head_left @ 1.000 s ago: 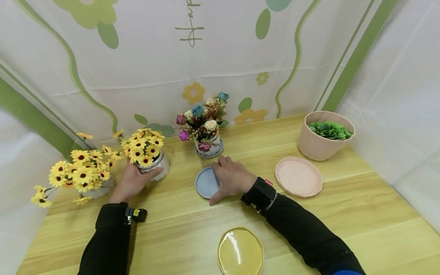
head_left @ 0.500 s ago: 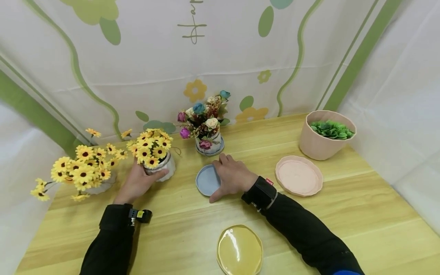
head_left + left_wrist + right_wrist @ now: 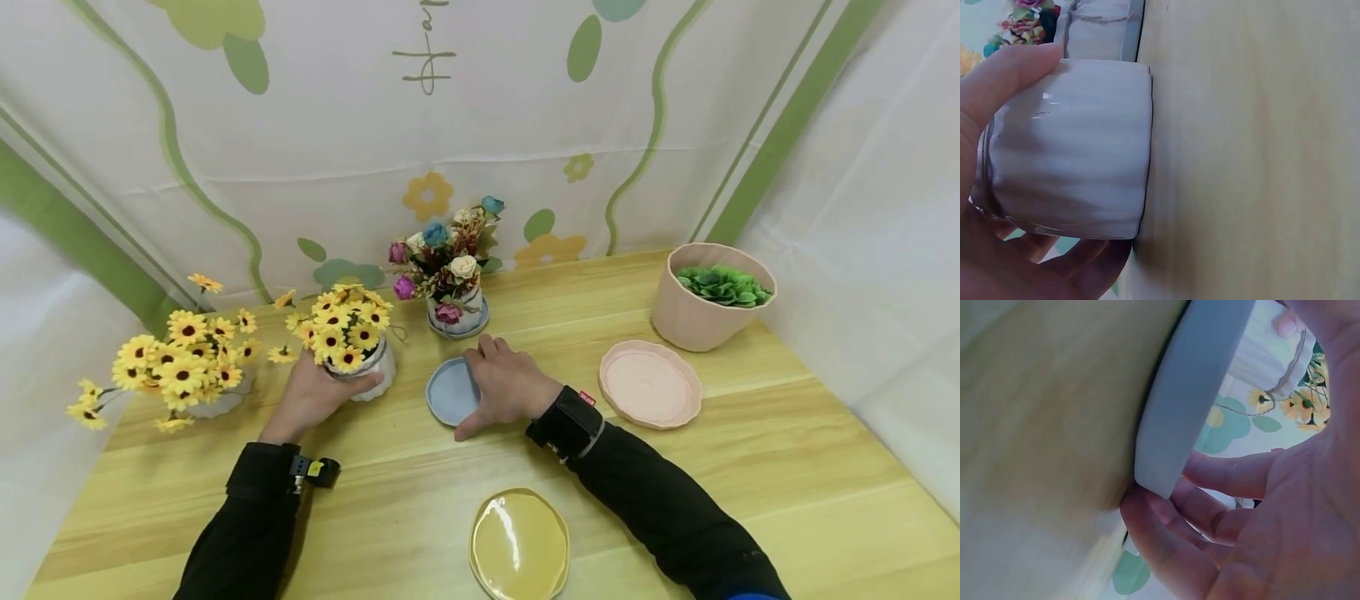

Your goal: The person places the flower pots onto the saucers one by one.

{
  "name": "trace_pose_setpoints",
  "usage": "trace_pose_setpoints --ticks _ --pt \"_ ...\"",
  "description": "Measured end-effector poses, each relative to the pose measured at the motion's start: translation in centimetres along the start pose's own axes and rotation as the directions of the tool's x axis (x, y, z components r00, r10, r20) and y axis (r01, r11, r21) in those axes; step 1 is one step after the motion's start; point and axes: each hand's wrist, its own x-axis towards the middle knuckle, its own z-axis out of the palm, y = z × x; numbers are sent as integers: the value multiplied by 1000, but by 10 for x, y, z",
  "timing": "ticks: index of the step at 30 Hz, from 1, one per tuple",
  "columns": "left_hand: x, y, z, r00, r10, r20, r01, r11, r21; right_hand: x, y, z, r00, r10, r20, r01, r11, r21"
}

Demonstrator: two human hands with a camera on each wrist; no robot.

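A white ribbed flowerpot (image 3: 1075,150) of yellow daisy-like flowers (image 3: 345,325) is in my left hand (image 3: 311,396), thumb on the near side and fingers round the other. In the left wrist view the pot's base lies at the tabletop; whether it touches I cannot tell. My right hand (image 3: 510,383) holds the rim of a small blue-grey saucer (image 3: 450,392), which sits just right of that pot. The right wrist view shows the saucer's side (image 3: 1191,394) with fingers at its edge. Behind them, a pot of mixed roses (image 3: 457,310) stands on another blue saucer (image 3: 480,329).
At far left stands another pot (image 3: 221,402) of yellow flowers. A yellow plate (image 3: 520,546) lies in front, a pink saucer (image 3: 651,385) to the right. Behind that is a pink pot (image 3: 693,321) with green leaves. A patterned cloth (image 3: 487,108) hangs behind the table.
My left hand has moved right with the flowerpot, away from the far-left flowers and closer to the blue-grey saucer. My right hand stays at the saucer. The head view has shifted slightly.
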Motion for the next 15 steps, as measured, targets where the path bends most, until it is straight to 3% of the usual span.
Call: trace_pose_setpoints --ticks 8,15 --pt "-1 3 4 1000 3 8 -3 999 51 -2 -2 2 1000 -8 -29 7 999 -36" --pt "-5 8 6 997 -47 56 43 996 72 -4 -7 3 1000 11 -26 -12 998 -61"
